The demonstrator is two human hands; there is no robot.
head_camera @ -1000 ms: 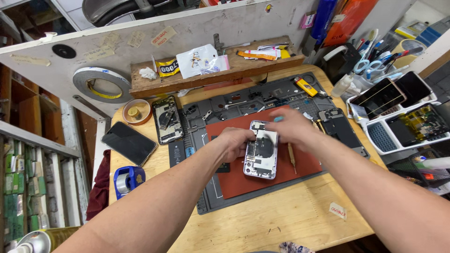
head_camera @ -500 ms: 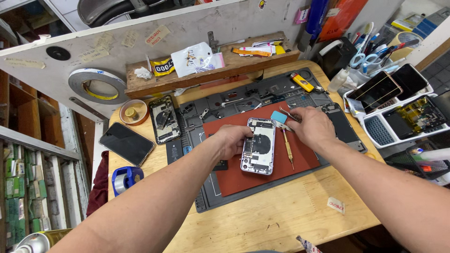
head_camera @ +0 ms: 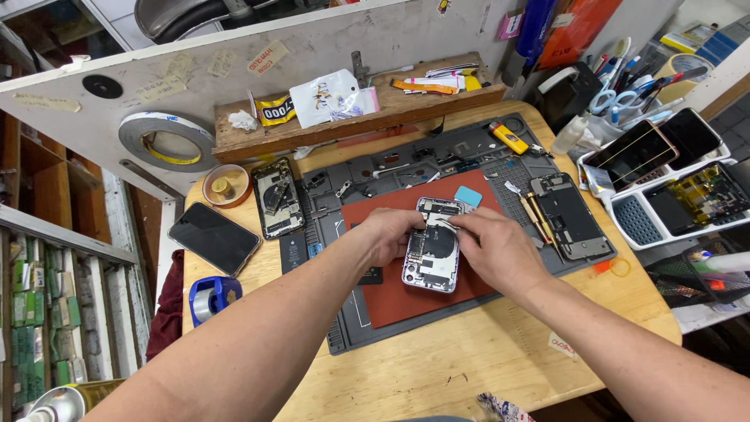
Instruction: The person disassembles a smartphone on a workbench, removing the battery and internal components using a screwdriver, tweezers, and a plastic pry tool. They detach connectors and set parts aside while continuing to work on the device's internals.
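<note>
Lying mid-worktop on the red mat (head_camera: 406, 301), an opened phone (head_camera: 432, 244) is steadied at its left edge by the left hand (head_camera: 391, 234), its upper part pinched by the right hand (head_camera: 494, 248), blue pick (head_camera: 468, 196) just beyond, dismantled phone (head_camera: 275, 198) near the back-left corner.

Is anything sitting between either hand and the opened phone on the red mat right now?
Nothing visible. The left hand already rests on the left edge of the opened silver phone with exposed internals, and the right hand touches its upper right, fingertips over the inner parts. The light blue triangular pick lies apart, beyond the phone.
</note>
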